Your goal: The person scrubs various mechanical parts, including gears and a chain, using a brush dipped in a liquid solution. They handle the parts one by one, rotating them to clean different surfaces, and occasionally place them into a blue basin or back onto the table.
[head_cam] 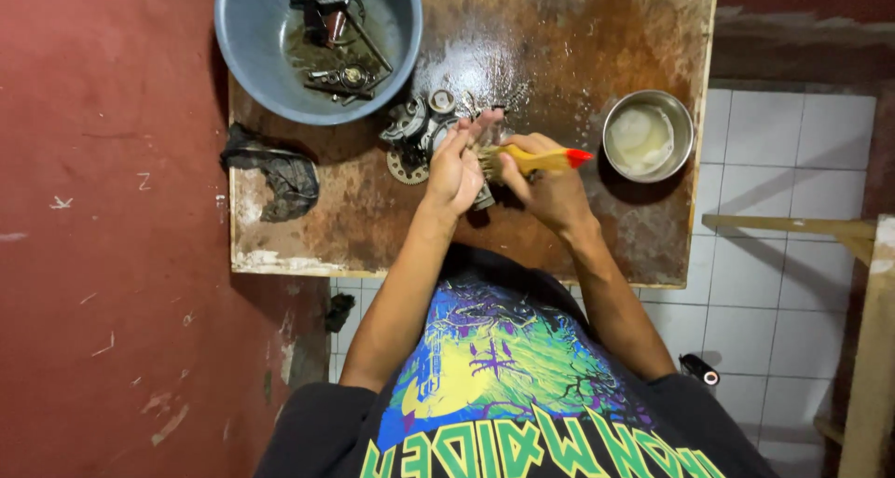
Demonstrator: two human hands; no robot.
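Brush (531,159) lies crosswise in the right hand (550,184), fingers pinching its handle, bristles against the metal part (484,196) gripped by the left hand (455,170).

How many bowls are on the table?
2. A big blue-grey plastic basin sits at the far left corner with metal parts inside. A small shiny metal bowl sits on the right side, just beyond the right hand. None seem hidden.
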